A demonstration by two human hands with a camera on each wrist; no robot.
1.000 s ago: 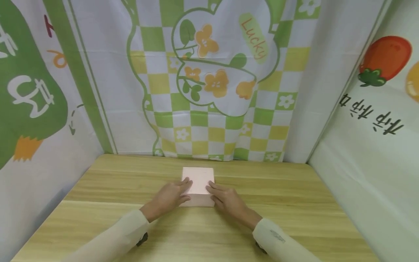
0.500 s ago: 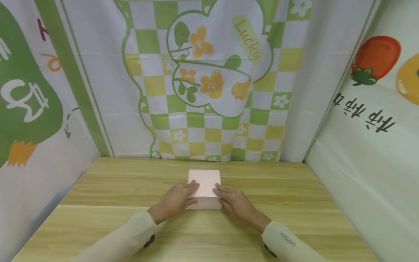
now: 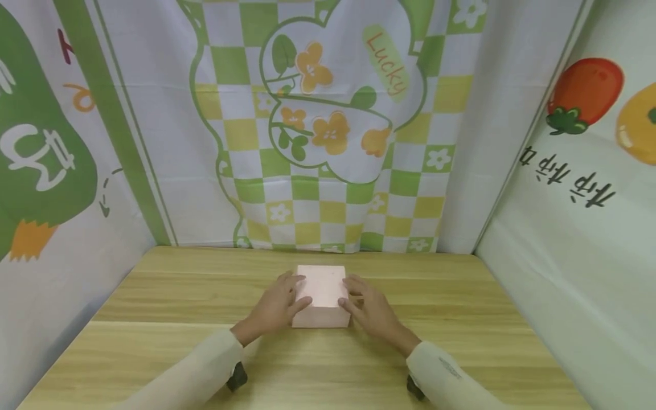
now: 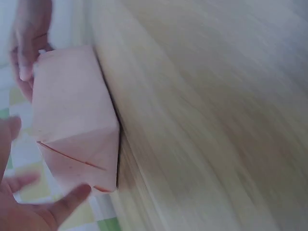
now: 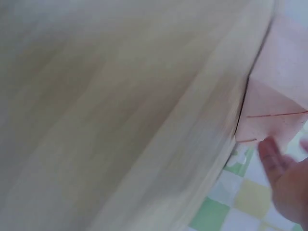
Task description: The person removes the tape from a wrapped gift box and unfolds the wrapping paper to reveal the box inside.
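A pink box [image 3: 321, 287], seemingly wrapped in paper, sits on the wooden table between both hands. Reddish-brown lines cross its end faces, as on the box's end [image 4: 79, 161] in the left wrist view. My left hand [image 3: 274, 304] is at its left side, fingers spread, the thumb by the near top edge. On the other side is my right hand [image 3: 376, 310], its fingers likewise spread at the right edge. In the right wrist view, blurred fingers of the right hand [image 5: 288, 180] are close to the end face; contact is hard to tell.
The wooden table [image 3: 169, 296] meets a checkered green and yellow cloth [image 3: 307, 199] behind the box. Printed white sheets hang at the left and right sides. Light sleeves [image 3: 189, 370] cover both forearms, with a dark device [image 3: 237, 377] under the left cuff.
First the head view shifted, with both hands on the box. Since half a second ago, my fingers have spread and moved back along the box's sides, the thumbs rising to its top edge.
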